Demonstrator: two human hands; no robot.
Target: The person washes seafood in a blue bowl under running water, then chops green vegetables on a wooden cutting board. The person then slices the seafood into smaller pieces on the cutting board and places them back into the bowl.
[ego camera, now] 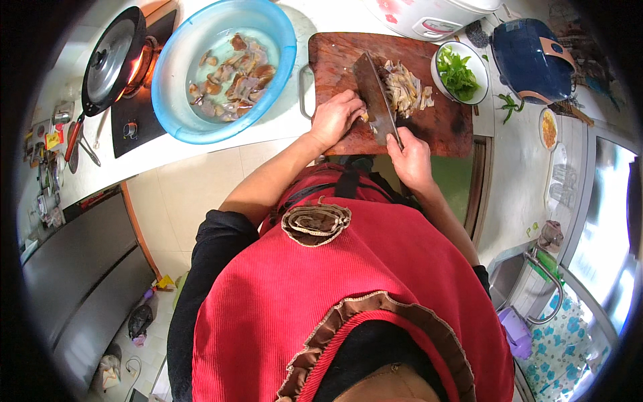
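Note:
My right hand is closed around the handle of a cleaver. Its broad blade stands on edge on a wooden cutting board. Left of the blade, the bent fingers of my left hand press a small pale-brown piece of food against the board, close to the steel. Most of that piece is hidden by the fingers and blade. A heap of sliced food, seemingly mushroom, lies just right of the cleaver. A white bowl of cut green peppers sits at the board's right edge.
A blue plastic basin holds water and mushroom pieces. Beyond it, a lidded wok stands over a lit burner. A rice cooker, a dark blue appliance and a small dish line the counter. The sink is at right.

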